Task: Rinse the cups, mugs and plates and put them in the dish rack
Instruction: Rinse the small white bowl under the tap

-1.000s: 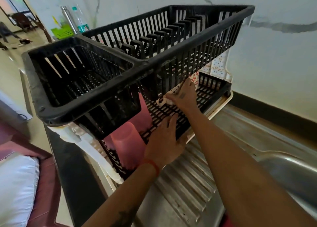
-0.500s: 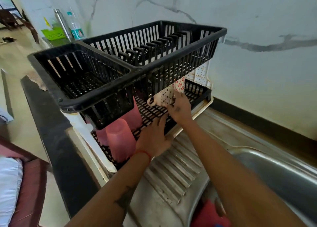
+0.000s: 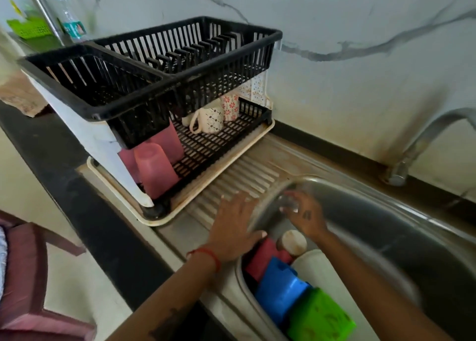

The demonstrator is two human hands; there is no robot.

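The two-tier black dish rack (image 3: 164,83) stands on the drainboard at the left. Its lower tier holds upturned pink cups (image 3: 154,170), a white patterned mug (image 3: 209,120) and a floral mug (image 3: 230,107). The upper tier looks empty. In the steel sink (image 3: 401,227) lie a red cup (image 3: 261,258), a blue cup (image 3: 280,291), a green cup (image 3: 319,317), a beige mug (image 3: 292,242) and something white under my right arm. My left hand (image 3: 234,227) rests flat on the sink's rim, fingers spread. My right hand (image 3: 305,215) hovers blurred over the basin, fingers loosely spread and holding nothing.
A steel tap (image 3: 425,139) rises at the wall behind the sink. Beyond the rack stand a plastic bottle (image 3: 70,21), a steel bottle (image 3: 42,8) and a green basket (image 3: 28,29). A maroon chair (image 3: 25,276) sits below the black counter edge at left.
Both hands left the rack's lower tier and came back to the sink. The white patterned mug now stands alone on the lower tier. The view swung right and down.
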